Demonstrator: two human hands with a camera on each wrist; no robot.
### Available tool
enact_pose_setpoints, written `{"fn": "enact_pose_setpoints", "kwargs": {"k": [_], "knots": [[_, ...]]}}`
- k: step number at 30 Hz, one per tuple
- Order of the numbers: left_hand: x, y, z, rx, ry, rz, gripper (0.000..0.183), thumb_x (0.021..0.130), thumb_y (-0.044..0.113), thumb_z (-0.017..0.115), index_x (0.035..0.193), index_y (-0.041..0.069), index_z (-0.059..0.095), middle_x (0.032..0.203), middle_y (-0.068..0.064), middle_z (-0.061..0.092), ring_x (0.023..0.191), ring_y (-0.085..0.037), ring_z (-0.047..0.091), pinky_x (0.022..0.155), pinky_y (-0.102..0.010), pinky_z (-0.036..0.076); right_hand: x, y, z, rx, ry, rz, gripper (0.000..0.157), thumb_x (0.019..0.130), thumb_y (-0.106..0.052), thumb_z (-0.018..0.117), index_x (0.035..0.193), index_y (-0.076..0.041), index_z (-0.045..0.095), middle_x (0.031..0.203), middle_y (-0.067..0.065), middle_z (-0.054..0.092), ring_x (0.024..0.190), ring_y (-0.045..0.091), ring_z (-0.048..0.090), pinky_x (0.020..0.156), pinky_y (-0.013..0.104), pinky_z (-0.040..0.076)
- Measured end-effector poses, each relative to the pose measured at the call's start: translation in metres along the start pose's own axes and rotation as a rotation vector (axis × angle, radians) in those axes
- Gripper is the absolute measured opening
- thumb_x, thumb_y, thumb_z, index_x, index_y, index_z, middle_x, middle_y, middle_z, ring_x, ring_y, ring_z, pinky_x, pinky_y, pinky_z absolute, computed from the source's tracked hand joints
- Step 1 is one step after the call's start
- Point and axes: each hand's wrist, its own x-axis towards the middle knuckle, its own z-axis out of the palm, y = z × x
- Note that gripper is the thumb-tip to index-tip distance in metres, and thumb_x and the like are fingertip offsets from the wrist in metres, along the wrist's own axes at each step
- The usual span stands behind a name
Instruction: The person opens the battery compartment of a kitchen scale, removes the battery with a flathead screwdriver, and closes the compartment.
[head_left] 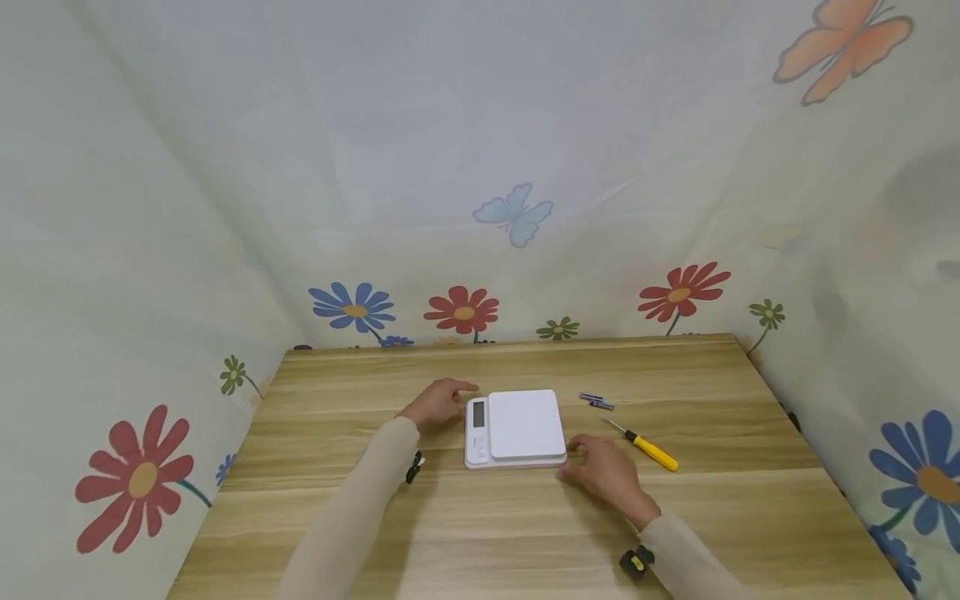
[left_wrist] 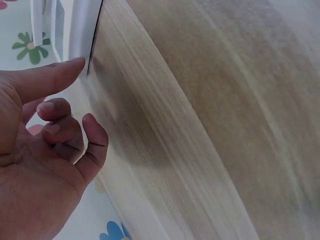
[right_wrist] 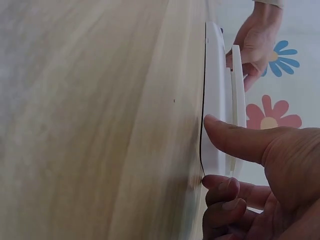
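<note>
A white kitchen scale [head_left: 527, 423] lies flat on the table, its small display [head_left: 478, 414] and buttons along the left side. My left hand [head_left: 438, 402] is at the scale's left edge, with the index finger stretched out past the far left corner. In the left wrist view the thumb [left_wrist: 55, 79] reaches the scale's edge while the other visible fingers bend loosely. At the near right corner, my right hand [head_left: 603, 473] holds the scale. Its thumb [right_wrist: 240, 141] lies against the near side and a fingertip sits round the corner.
A screwdriver [head_left: 651, 450] with a yellow handle lies right of the scale, its tip toward the scale. Two small batteries [head_left: 602, 406] lie beyond it. The wood-grain table [head_left: 510, 533] meets a flower-printed cloth [head_left: 405, 208] at the back and sides.
</note>
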Motion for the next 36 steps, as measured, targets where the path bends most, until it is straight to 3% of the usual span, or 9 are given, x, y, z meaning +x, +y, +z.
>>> {"fn": "enact_pose_setpoints", "kwargs": {"k": [5,9,18,28,36], "knots": [[0.004,0.002,0.002,0.025,0.002,0.006,0.040,0.093,0.003,0.066,0.130,0.014,0.071,0.093,-0.004,0.068,0.073,-0.015,0.049,0.066,-0.025,0.042,0.003,-0.001,0.002,-0.009,-0.006,0.003,0.043,0.077,-0.035,0.088,0.112,-0.016,0.073,0.080,-0.001,0.069,0.072,0.016,0.055,0.059,0.031,0.041],[0.002,0.002,0.003,0.040,0.025,0.012,0.033,0.094,0.008,0.068,0.126,0.013,0.074,0.107,-0.004,0.073,0.078,-0.016,0.053,0.070,-0.025,0.044,0.006,-0.001,0.004,-0.025,-0.007,0.002,0.042,0.079,-0.034,0.087,0.113,-0.014,0.072,0.077,-0.002,0.066,0.069,0.017,0.052,0.056,0.029,0.037],[-0.006,0.002,0.004,0.030,0.039,0.026,0.033,0.089,0.004,0.071,0.121,0.011,0.076,0.076,-0.001,0.060,0.066,-0.012,0.047,0.057,-0.022,0.038,0.008,0.000,0.005,-0.021,0.008,0.005,0.038,0.080,-0.034,0.086,0.109,-0.014,0.073,0.079,0.000,0.068,0.067,0.015,0.054,0.054,0.029,0.036],[-0.019,-0.001,0.007,0.032,0.048,0.042,0.033,0.088,0.001,0.072,0.120,0.008,0.075,0.079,-0.003,0.065,0.066,-0.012,0.049,0.058,-0.021,0.040,0.012,0.007,0.003,-0.038,0.030,-0.002,0.032,0.082,-0.034,0.084,0.106,-0.015,0.074,0.081,0.001,0.070,0.067,0.014,0.057,0.053,0.028,0.038],[-0.030,-0.007,0.014,-0.017,0.044,-0.005,0.034,0.088,0.003,0.074,0.121,0.010,0.075,0.075,0.000,0.057,0.066,-0.013,0.047,0.057,-0.023,0.039,0.017,0.007,0.002,-0.067,0.060,-0.004,0.027,0.083,-0.036,0.084,0.096,-0.014,0.073,0.082,-0.001,0.071,0.070,0.014,0.057,0.056,0.029,0.041]]}}
